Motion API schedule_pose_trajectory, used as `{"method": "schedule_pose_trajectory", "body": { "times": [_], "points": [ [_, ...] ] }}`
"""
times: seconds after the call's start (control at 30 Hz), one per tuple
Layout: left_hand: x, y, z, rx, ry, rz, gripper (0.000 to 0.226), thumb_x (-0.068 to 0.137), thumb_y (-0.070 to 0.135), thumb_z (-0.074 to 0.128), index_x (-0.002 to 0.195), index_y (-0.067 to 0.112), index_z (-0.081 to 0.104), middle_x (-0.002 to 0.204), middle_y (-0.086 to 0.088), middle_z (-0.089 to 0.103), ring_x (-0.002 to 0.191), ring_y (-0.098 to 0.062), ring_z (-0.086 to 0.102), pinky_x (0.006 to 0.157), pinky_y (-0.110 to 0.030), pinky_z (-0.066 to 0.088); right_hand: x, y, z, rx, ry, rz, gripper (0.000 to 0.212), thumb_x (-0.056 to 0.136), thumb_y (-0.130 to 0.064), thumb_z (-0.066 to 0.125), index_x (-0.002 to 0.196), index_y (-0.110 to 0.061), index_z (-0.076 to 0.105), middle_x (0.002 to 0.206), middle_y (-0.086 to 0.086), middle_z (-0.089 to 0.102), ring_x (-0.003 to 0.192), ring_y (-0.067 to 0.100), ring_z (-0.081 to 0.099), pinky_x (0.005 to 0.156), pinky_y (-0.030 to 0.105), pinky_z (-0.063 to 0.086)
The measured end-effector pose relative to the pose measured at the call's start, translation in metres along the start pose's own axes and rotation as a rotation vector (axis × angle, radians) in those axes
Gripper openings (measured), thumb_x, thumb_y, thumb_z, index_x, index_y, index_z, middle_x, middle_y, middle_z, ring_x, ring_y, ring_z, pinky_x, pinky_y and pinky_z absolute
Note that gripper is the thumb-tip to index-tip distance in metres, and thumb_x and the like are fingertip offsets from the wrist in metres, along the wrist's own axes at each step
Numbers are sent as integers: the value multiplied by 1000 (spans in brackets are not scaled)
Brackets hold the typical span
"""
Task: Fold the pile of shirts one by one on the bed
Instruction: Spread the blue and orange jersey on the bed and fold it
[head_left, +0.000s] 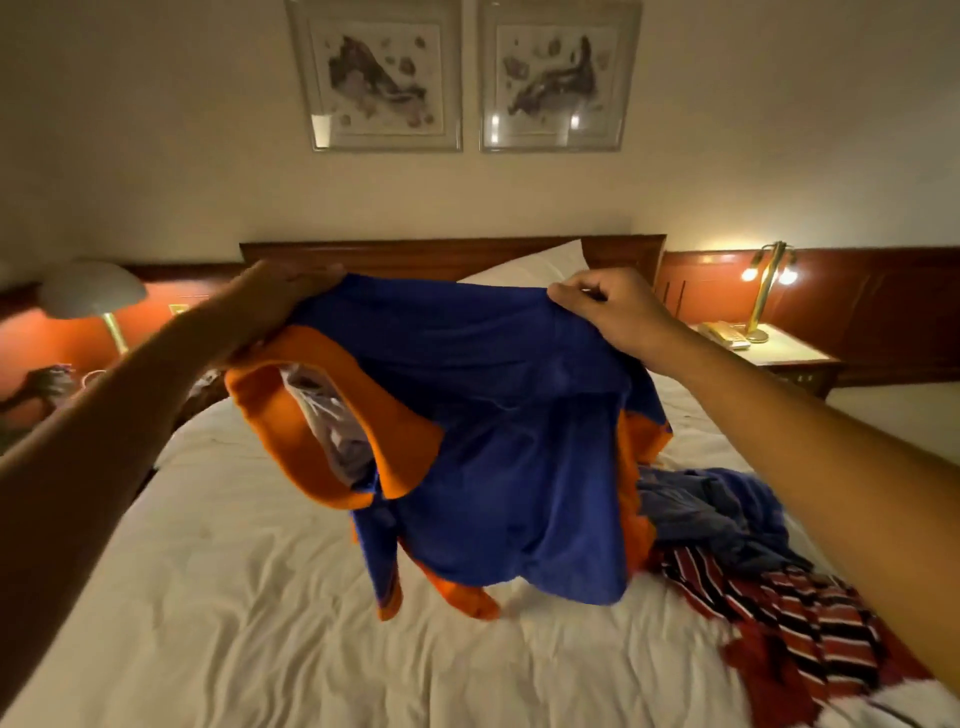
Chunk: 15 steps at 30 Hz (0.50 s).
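Above the middle of the bed (208, 597), your right fingertips (563, 293) pinch the top edge of the blue shirt (493, 415), knuckles curled, and your right hand (613, 312) carries that side. Your left hand (280, 306) holds the other end of the same edge, just above the orange collar (311, 441); blur hides how its fingers lie.

Between your 2 hands the shirt hangs in the air. Its lowest hem is close over the bed, touching or not you cannot tell. It looks light, soft and limp, so it should sag and twist unless the edge is held taut. The shoulder seams look like the best hold before you lay it flat.

No basket shows, and the bed alone carries the pile. A dark blue garment (727, 509) and a red striped shirt (789, 634) lie crumpled at the near right, and a pale garment (322, 415) shows through the neck opening.
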<state>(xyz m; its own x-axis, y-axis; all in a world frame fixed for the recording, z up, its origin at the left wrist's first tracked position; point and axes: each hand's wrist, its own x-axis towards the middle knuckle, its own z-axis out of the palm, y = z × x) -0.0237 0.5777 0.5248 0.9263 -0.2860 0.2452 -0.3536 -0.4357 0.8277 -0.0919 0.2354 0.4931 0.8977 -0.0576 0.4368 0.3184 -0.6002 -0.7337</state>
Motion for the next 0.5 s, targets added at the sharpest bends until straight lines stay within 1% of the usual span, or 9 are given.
{"method": "schedule_pose_trajectory", "body": {
  "times": [0.03, 0.1, 0.13, 0.2, 0.23, 0.3, 0.37, 0.43, 0.5],
  "points": [
    [-11, 6, -17, -14, -5, -24, 24, 101, 28, 53, 84, 17, 64, 55, 11, 68, 47, 2, 62, 46, -10, 46, 3, -10, 12, -4, -15, -8, 32, 98, -33, 61, 90, -5, 74, 81, -6, 69, 68, -7, 60, 64, 9, 44],
    [-27, 6, -45, -106, -55, -63, 27, 102, 25, 50, 83, 10, 62, 52, 4, 67, 43, -4, 62, 41, -14, 47, 6, -24, 32, -8, -37, -10, 35, 98, -34, 60, 86, -3, 72, 76, -4, 65, 62, -7, 56, 58, 9, 41],
    [-34, 3, -53, -156, -88, -88, 27, 101, 24, 51, 85, 7, 64, 58, -2, 71, 47, -7, 65, 43, -17, 50, 6, -27, 40, -8, -54, -7, 34, 98, -34, 60, 84, -4, 71, 73, -5, 64, 60, -7, 55, 57, 8, 39],
    [-43, -9, -56, -220, -155, -133, 26, 92, 27, 59, 90, 4, 73, 88, -16, 76, 66, -14, 72, 56, -24, 59, 0, -21, 54, -8, -89, 12, 34, 98, -35, 59, 80, -8, 69, 70, -4, 62, 58, -6, 54, 54, 8, 38],
    [-50, -16, -50, -259, -177, -160, 27, 85, 29, 64, 89, 6, 77, 98, -18, 75, 73, -17, 73, 62, -26, 61, -5, -11, 59, -13, -112, 23, 35, 98, -36, 59, 79, -7, 68, 69, -2, 61, 56, -4, 52, 53, 8, 37],
    [-56, -28, -25, -319, -234, -195, 23, 78, 28, 67, 83, 10, 80, 94, -11, 77, 76, -15, 74, 63, -26, 60, -22, 16, 64, -30, -143, 55, 42, 97, -38, 59, 80, -1, 66, 67, 6, 55, 52, 1, 45, 50, 11, 33],
    [-64, -36, 21, -320, -324, -208, 19, 93, 21, 60, 91, 10, 75, 88, -3, 77, 77, -12, 73, 65, -24, 59, -48, 51, 65, -42, -144, 110, 44, 95, -37, 60, 79, 4, 65, 64, 10, 51, 50, 3, 41, 49, 15, 31],
    [-73, -49, 74, -308, -389, -267, 18, 102, 17, 52, 98, 10, 68, 80, 2, 76, 71, -8, 72, 62, -21, 57, -77, 91, 62, -48, -146, 192, 40, 95, -32, 62, 79, 5, 66, 62, 7, 52, 51, 2, 42, 49, 15, 33],
    [-81, -78, 130, -310, -438, -314, 19, 104, 15, 50, 97, 9, 66, 77, 3, 74, 66, -6, 70, 59, -21, 56, -109, 138, 61, -54, -153, 268, 48, 92, -43, 63, 80, 3, 67, 64, 5, 53, 60, 7, 46, 54, 19, 37]
  ]
}}
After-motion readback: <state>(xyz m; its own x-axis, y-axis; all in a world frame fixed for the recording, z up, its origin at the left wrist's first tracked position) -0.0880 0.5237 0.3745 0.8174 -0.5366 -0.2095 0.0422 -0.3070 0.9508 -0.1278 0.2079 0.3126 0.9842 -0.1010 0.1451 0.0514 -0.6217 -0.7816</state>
